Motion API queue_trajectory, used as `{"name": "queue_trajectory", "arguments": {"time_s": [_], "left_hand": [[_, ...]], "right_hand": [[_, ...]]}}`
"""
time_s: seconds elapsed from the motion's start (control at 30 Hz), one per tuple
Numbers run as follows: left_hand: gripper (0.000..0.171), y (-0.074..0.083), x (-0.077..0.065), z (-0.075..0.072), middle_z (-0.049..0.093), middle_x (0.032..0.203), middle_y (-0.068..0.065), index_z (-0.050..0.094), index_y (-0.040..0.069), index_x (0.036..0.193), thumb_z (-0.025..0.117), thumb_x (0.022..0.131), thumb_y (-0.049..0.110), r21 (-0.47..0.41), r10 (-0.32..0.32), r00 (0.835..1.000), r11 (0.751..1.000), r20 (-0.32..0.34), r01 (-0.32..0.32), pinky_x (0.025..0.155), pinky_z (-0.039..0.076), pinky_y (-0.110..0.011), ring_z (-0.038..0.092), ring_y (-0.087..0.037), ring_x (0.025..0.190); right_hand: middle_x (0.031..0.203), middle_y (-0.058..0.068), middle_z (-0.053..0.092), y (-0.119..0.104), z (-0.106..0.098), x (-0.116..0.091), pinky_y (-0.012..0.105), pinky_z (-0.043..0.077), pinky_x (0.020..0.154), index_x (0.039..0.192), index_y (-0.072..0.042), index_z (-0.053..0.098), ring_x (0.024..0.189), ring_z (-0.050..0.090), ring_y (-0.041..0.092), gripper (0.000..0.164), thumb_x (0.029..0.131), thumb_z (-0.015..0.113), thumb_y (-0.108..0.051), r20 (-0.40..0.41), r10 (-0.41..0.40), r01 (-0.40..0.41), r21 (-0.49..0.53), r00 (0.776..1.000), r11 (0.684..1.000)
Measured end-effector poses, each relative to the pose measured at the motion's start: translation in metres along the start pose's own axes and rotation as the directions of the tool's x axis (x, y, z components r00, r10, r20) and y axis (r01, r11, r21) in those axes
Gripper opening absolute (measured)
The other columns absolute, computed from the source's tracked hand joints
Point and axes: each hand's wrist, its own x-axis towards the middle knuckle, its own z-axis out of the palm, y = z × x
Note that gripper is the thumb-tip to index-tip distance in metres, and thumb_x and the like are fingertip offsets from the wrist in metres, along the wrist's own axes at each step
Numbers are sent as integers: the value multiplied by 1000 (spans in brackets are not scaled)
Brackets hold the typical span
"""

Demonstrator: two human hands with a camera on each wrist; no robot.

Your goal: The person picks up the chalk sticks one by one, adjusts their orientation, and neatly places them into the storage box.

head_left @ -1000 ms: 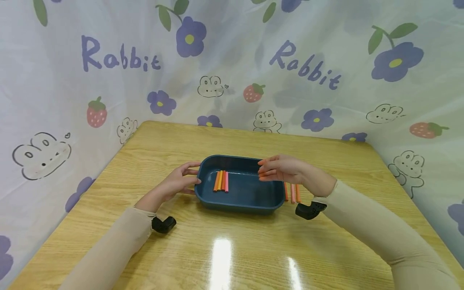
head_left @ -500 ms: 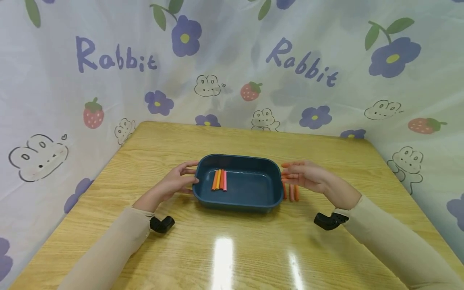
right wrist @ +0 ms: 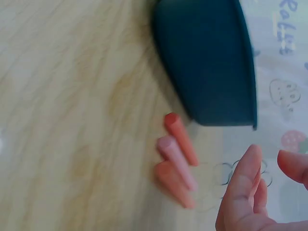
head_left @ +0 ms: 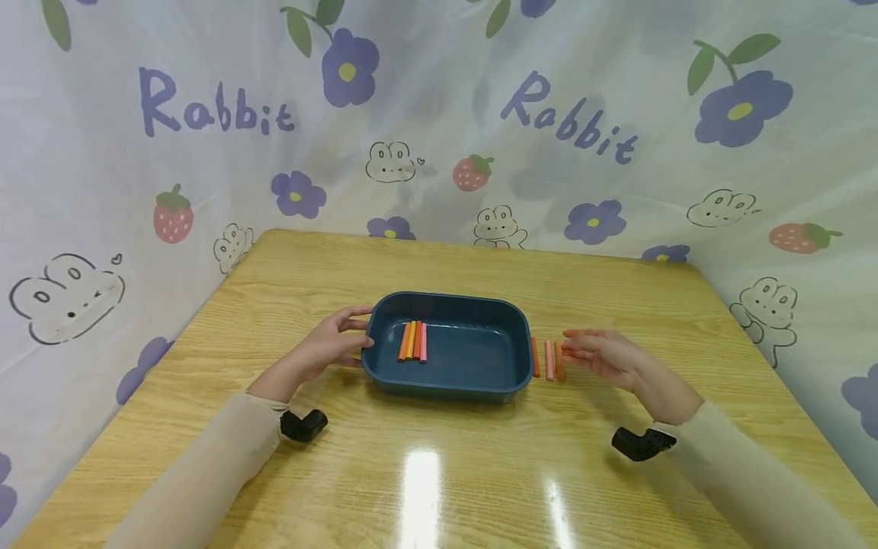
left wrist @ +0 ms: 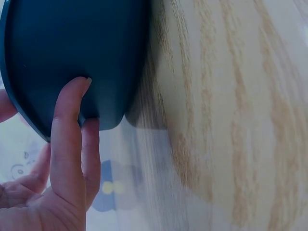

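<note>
A dark blue rectangular basin (head_left: 449, 390) with rounded corners stands on the table. My left hand (head_left: 329, 345) rests against its left end, fingers extended along the outer wall, as the left wrist view also shows. Several short crayon-like sticks (head_left: 413, 341), in orange, yellow, red and pink, lie side by side in the basin's left part. Three more lie on the table by the basin's right end: a red stick (right wrist: 181, 138), a pink stick (right wrist: 177, 162) and an orange stick (right wrist: 174, 184). Over the orange one hovers my right hand (head_left: 610, 358), holding nothing, its fingers loosely extended.
The light wooden table (head_left: 480, 473) reflects bright light near its front. A white curtain (head_left: 439, 99) printed with rabbits, flowers and strawberries hangs behind and beside it. Each wrist carries a black camera mount (head_left: 643, 444).
My right hand has moved right, from over the basin's right part, past its right end, to the sticks on the table. The left hand stays at the basin's left end.
</note>
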Motion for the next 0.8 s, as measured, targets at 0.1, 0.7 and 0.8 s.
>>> {"name": "queue_trajectory", "arguments": {"time_s": [0.1,0.7,0.8], "left_hand": [[62,-1,1,0,32,137,-28,26,5,145,55,91,2,-1,4,1000,1000,2,-4,74,54,-45,56,-35,103],[61,-1,2,-1,33,136,-28,26,5,145,55,91,2,7,4,1000,1000,4,-4,74,54,-45,57,-33,101],[61,-2,2,-2,34,136,-28,27,5,145,55,91,2,8,3,1000,1000,3,-3,73,55,-44,58,-32,100]], "right_hand": [[144,32,10,7,-5,2,27,45,93,141,17,9,95,57,9,58,98,42,-5,-35,-1,0,-32,999,999],[137,37,27,27,-6,17,32,46,92,134,21,27,102,56,18,57,92,54,-6,-188,-36,-24,-306,982,952],[134,35,34,28,-3,22,31,49,87,132,19,34,96,59,17,55,90,58,-7,-212,-51,-38,-395,976,918]]}}
